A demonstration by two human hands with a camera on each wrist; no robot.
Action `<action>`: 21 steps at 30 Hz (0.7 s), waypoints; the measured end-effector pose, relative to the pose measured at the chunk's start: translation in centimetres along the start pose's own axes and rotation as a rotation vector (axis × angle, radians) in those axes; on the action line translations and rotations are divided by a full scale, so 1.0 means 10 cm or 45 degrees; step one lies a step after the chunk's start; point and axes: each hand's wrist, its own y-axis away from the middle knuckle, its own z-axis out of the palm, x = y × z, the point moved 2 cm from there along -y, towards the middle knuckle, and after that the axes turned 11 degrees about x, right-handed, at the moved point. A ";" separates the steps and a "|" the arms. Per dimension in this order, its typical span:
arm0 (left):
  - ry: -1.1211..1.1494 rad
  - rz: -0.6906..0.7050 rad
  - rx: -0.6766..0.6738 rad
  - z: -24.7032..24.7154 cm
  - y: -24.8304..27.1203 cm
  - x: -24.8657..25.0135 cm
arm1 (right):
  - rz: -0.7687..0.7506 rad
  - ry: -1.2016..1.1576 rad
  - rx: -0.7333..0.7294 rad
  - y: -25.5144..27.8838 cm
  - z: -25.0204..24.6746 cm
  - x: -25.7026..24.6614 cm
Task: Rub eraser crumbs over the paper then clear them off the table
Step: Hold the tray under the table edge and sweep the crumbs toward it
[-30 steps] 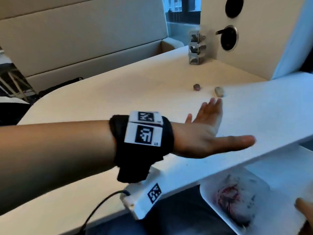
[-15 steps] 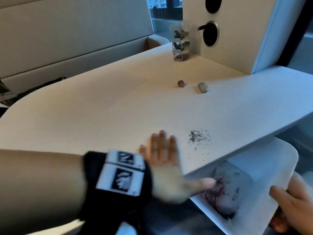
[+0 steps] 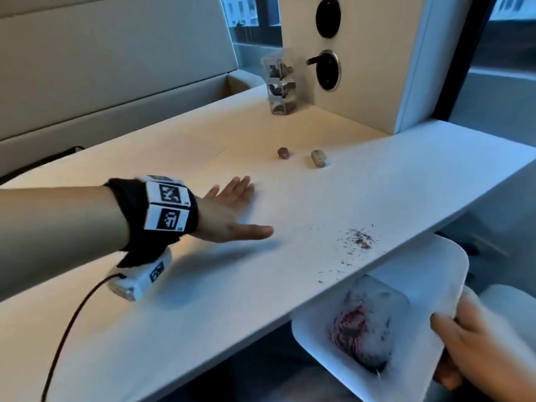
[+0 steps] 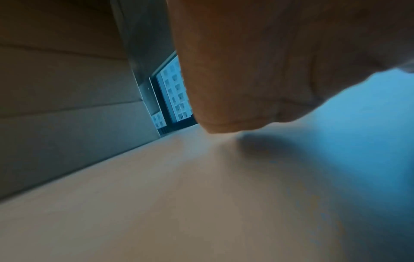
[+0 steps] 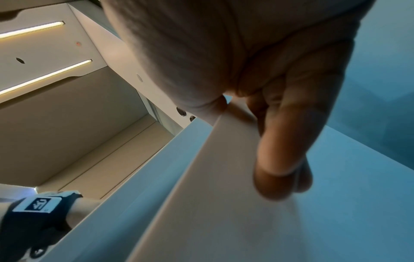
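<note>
Crumbs (image 3: pixel 358 239) are my landmark, a thin scatter of dark and reddish slivers on the white table (image 3: pixel 203 300) close to its near edge. Well to their left, my left hand (image 3: pixel 229 213) lies flat and open on edge, fingers straight, thumb pointing toward the pile, little-finger side on the surface as the left wrist view suggests. Beyond the crumbs, farther back on the table, sit a small reddish eraser (image 3: pixel 283 152) and a pale one (image 3: pixel 318 158). Just below and right of the crumbs, under the table edge, my right hand (image 3: pixel 475 340) grips the paper (image 3: pixel 435 271) by its right rim, thumb on top, fingers curled beneath, holding it as a tray; a red scribble smudged grey marks its middle. I judge the step to be sweeping: I would keep the hand's edge pressed down, draw it steadily through the whole scatter toward the paper, and keep the sheet tucked under the lip so the light, stray slivers do not skip past.
</note>
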 end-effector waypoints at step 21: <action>-0.143 0.378 -0.006 -0.20 -0.09 0.85 | 0.028 -0.044 0.032 0.05 -0.02 0.03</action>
